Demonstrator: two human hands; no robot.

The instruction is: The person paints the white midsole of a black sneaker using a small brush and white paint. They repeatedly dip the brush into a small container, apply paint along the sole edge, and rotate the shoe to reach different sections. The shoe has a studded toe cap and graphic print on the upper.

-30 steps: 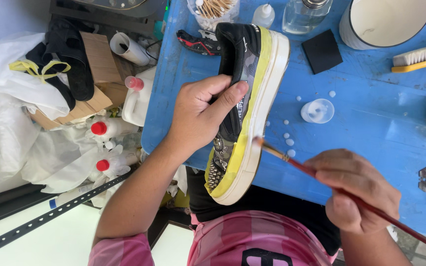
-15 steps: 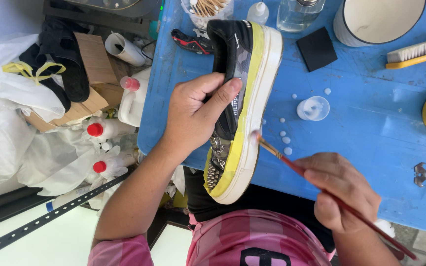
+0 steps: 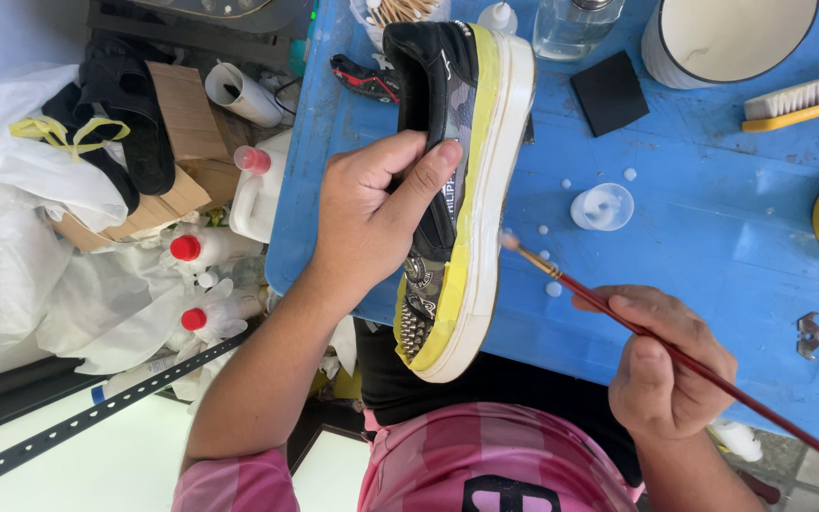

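Right hand (image 3: 667,372) nearest, pinching a thin red-handled paintbrush (image 3: 656,338), bristle tip just touching the white rubber sole edge. Probably best done with light strokes, staying off the yellow masking tape. Left hand (image 3: 372,213) wrapped around the black studded sneaker with taped white sole (image 3: 462,190), tilted on its side above the blue desk (image 3: 713,237). Farther back: small clear cap (image 3: 602,207), black sponge square (image 3: 610,93).

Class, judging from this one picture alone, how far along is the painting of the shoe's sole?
Done: yellow masking tape already covers the upper above the white sole. In hand: the left hand grips the shoe on its side, and the right hand brings the thin brush, tip at the sole's edge. Left: how much of the sole is coated cannot be told; the tape is still on.
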